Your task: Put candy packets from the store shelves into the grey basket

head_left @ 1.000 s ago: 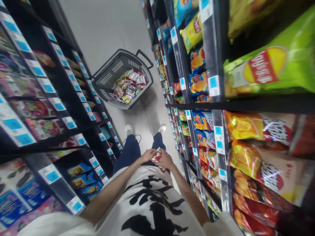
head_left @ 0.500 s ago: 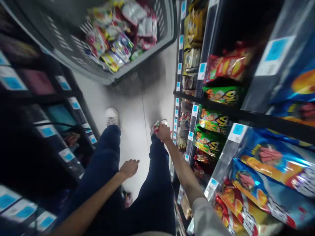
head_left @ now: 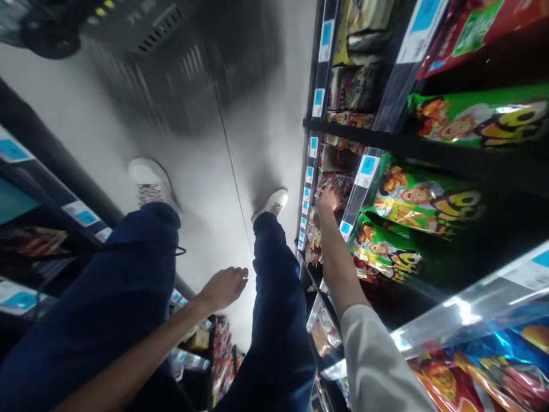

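Note:
At the right-hand shelf, my right hand (head_left: 329,197) has its fingers closed on a small red-and-white snack packet (head_left: 341,182) among similar packs. Part of the grip is hidden, and the packet's print is too blurred to read. My left hand (head_left: 226,288) hangs over the floor between my legs, its fingers loosely bent and partly apart, with nothing in it. Green snack bags (head_left: 422,197) lie on the shelf to the right of my right forearm.
A grey shopping basket (head_left: 141,26) with a black wheel (head_left: 50,37) stands on the floor ahead. Shelves with blue-and-white price labels (head_left: 81,214) line the left side. Blue snack bags (head_left: 510,360) fill the lower right. My white shoes (head_left: 150,180) are on the pale floor.
My right hand has moved from above my right shoe, a small red packet in it, rightward into the shelf. The view has shifted, leaving only the basket's underside in sight. My left hand stays low.

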### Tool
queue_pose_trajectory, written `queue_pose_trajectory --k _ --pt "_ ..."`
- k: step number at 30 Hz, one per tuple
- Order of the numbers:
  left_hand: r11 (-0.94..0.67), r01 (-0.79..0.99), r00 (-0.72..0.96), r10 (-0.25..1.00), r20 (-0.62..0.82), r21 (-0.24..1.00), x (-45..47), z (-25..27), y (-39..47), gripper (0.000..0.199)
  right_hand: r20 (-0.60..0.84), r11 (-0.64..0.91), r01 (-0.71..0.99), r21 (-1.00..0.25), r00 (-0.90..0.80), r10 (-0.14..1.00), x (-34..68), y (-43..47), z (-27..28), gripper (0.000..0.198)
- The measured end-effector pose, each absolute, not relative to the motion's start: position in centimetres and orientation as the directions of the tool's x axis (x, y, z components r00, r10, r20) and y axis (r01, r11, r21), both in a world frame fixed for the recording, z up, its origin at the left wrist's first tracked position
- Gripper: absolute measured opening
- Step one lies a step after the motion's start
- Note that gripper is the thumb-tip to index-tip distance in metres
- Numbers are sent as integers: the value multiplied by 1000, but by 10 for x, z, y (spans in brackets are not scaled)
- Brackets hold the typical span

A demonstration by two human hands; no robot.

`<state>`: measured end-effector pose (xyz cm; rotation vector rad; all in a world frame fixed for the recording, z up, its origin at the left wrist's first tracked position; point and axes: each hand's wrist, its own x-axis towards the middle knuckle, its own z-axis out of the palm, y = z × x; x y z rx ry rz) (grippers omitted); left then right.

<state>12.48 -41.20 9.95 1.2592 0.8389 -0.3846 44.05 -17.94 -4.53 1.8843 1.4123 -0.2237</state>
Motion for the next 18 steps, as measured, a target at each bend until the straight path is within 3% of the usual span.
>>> queue_pose_trajectory --k 4,12,18 --pt "308 674 653 178 -737 671 129 96 -409 36 -525 -91 885 457 351 775 453 -170 -43 56" --pt "361 657 651 170 -740 662 136 96 -395 37 -658 251 901 353 48 751 457 -149 -64 48" --pt "363 671 651 127 -748 646 138 96 -385 38 -666 298 899 321 -9 746 463 -155 -73 44"
